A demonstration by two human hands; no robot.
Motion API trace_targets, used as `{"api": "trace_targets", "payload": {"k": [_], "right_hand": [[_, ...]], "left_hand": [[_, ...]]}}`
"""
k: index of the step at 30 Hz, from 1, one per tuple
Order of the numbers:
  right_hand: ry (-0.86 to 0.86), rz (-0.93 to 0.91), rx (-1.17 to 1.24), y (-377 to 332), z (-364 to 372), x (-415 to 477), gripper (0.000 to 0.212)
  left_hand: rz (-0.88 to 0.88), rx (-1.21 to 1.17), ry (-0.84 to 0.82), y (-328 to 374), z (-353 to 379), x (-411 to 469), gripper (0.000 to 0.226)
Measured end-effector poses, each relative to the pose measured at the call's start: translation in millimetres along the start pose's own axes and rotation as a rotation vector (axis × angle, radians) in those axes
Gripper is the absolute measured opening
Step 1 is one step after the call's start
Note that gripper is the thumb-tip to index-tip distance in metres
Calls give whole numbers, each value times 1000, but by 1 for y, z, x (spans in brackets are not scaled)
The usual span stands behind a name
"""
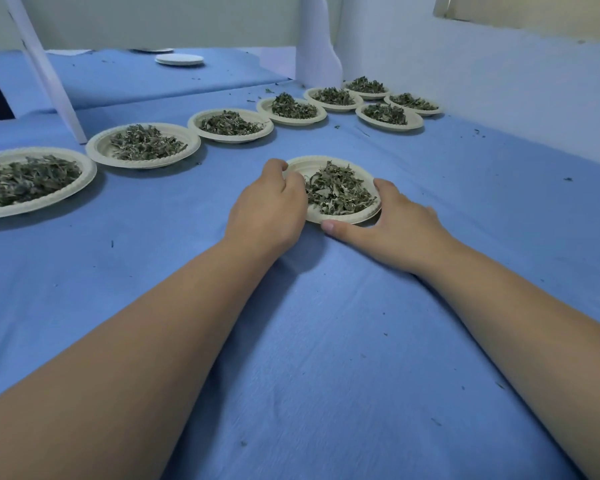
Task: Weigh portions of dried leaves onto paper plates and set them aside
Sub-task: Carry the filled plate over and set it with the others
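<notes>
Now in your hands: one plate [329,164] of leaves [338,194], resting on the desk [326,341] near the middle, closer to you than most of the others.
Left hand [271,209]: you have it at the plate's left rim, with the fingers [293,183] curled over the edge and gripping it.
Right hand [399,225]: you grip the plate's right and near rim. Your thumb lies straight along the near edge and your forefinger curves round the right side. The other fingers are hidden behind the hand.
Filled plates, total: nine, counting the one you hold, each with one heap of dark green leaves.
Row [229,139]: six filled plates run close together on a diagonal, from the left edge near you to the far right.
Pair [392,128]: two more filled plates sit just right of the row's far end, side by side, close to the wall [499,81].
Empty plates [179,59]: one white plate or small stack lies at the far back, well apart from the rest. The edge of a second shows just behind it. You cannot tell how many are stacked.
Cloth: one blue sheet covers the desk, wrinkled under your forearms.
Crumbs [336,126]: loose leaf bits are scattered over the cloth, too many and too small to count.
Post [49,77]: one white slanted leg stands behind the row's near end.
</notes>
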State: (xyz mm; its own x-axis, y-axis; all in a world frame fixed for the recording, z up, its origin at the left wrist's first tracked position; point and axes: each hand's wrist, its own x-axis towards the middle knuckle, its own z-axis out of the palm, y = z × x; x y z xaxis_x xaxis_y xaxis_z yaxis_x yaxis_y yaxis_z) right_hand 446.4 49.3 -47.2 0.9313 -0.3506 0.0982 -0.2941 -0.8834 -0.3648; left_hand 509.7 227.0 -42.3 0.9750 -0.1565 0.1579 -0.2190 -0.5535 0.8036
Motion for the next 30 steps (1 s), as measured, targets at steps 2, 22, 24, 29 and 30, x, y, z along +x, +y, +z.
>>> {"api": "trace_targets", "payload": {"k": [2, 22, 24, 29, 30], "right_hand": [[5, 6, -30, -4, 3, 9, 127], [96, 358, -119, 2, 13, 154, 132], [101, 365, -125, 2, 13, 163, 130], [106, 358, -123, 3, 16, 180, 128], [108, 358, -123, 4, 16, 182, 128]], "left_hand": [[17, 27, -11, 0, -1, -4, 47], [46, 235, -83, -2, -5, -42, 38], [51, 245, -71, -2, -4, -43, 37], [117, 311, -68, -2, -2, -43, 35], [130, 335, -75, -2, -1, -43, 37]]}}
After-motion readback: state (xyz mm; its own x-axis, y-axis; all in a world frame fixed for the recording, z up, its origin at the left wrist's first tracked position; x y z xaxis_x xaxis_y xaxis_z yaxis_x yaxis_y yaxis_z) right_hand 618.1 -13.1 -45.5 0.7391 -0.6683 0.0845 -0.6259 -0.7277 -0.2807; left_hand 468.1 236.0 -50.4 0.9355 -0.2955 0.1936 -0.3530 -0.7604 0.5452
